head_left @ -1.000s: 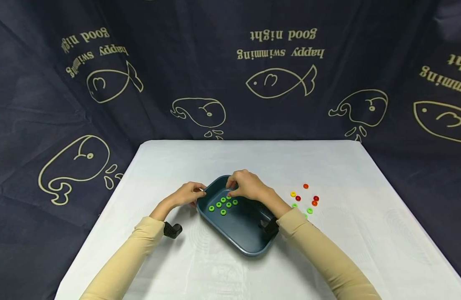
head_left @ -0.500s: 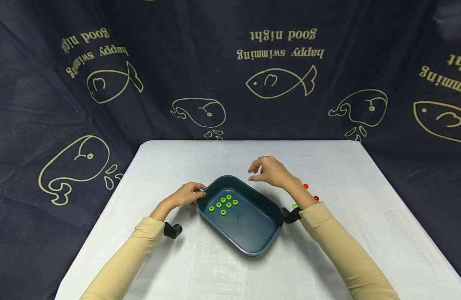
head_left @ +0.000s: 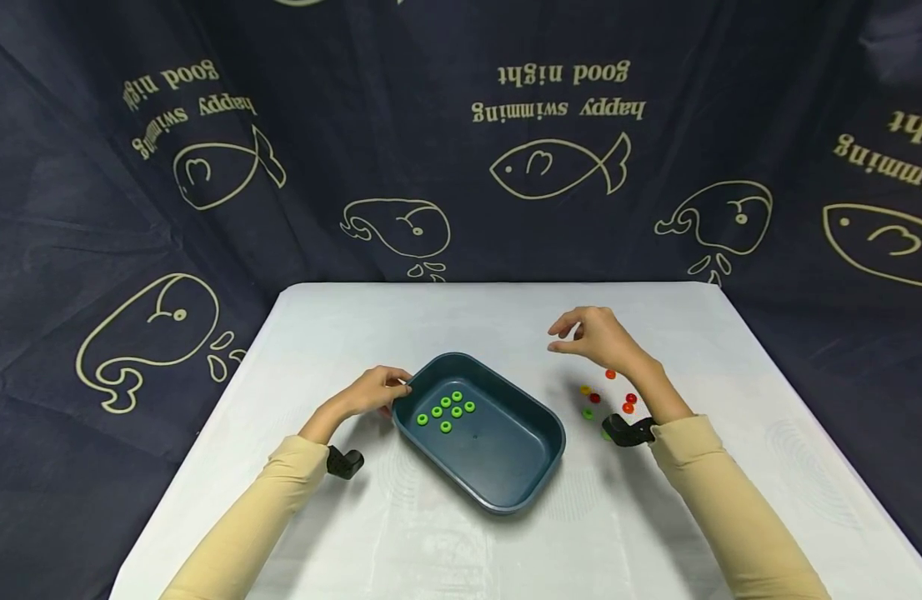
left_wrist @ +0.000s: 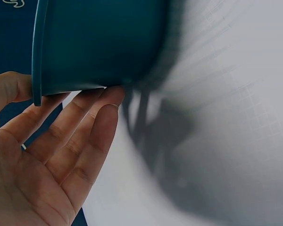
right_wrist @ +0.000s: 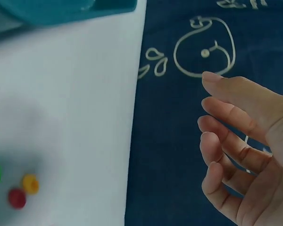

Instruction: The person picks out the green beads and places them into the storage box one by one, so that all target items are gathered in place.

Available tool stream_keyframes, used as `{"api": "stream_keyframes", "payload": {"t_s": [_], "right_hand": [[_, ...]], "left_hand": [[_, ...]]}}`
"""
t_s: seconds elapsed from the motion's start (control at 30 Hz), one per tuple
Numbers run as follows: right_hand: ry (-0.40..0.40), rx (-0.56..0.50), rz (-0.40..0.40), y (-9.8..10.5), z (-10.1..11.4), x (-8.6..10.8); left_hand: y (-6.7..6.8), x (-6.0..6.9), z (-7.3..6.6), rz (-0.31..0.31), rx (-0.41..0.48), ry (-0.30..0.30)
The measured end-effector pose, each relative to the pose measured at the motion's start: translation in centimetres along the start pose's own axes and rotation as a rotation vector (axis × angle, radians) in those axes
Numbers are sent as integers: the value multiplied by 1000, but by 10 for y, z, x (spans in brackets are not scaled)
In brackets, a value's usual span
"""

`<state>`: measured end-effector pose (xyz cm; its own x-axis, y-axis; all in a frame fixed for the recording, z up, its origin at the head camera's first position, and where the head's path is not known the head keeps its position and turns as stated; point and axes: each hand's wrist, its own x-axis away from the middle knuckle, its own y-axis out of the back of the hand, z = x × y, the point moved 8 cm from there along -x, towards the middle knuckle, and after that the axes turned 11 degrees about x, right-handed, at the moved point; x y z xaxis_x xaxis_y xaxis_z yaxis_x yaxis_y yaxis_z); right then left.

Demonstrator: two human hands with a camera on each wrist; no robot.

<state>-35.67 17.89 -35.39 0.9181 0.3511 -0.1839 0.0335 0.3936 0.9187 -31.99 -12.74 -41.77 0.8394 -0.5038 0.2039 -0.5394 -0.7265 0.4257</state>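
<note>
A dark blue-green tray (head_left: 476, 458) lies at an angle on the white table, with several green rings (head_left: 457, 412) grouped in its left part. The left hand (head_left: 369, 390) grips the tray's left corner; in the left wrist view, the thumb of that hand (left_wrist: 52, 146) is at the rim and its fingers touch the outer wall of the tray (left_wrist: 99, 42). Up and right of the tray, the right hand (head_left: 599, 337) hovers above the table. Seen from the right wrist, that hand (right_wrist: 250, 141) has relaxed, bent fingers with nothing between them.
Right of the tray, loose rings lie on the table (head_left: 341, 325): red (head_left: 630, 398), orange (head_left: 610, 374), yellow (head_left: 585, 390) and green (head_left: 588, 413). The right wrist and its black strap partly cover this group. A dark cloth with fish drawings (head_left: 431, 100) hangs behind.
The right hand has moved out of the tray and to the right, over the table beside the loose rings. The left hand has stayed on the tray's corner, and the tray has not moved.
</note>
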Motion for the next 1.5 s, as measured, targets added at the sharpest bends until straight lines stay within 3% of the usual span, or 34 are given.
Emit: {"api": "stream_keyframes", "payload": {"t_s": [0.3, 0.53, 0.7, 0.93, 1.13, 1.5], "right_hand": [[-91, -18, -37, -1, -44, 32], [-143, -23, -58, -16, -75, 63], [-172, -24, -48, -30, -91, 82], [-220, -84, -20, -48, -104, 101], [-217, -74, -7, -61, -108, 112], [-222, -82, -12, -74, -113, 120]], "left_hand": [[1, -4, 3, -1, -8, -5], [5, -22, 36, -29, -18, 6], [7, -24, 42, -43, -26, 22], [7, -25, 42, -46, -24, 24], [7, -25, 42, -45, -22, 34], [7, -25, 42, -23, 5, 8]]}}
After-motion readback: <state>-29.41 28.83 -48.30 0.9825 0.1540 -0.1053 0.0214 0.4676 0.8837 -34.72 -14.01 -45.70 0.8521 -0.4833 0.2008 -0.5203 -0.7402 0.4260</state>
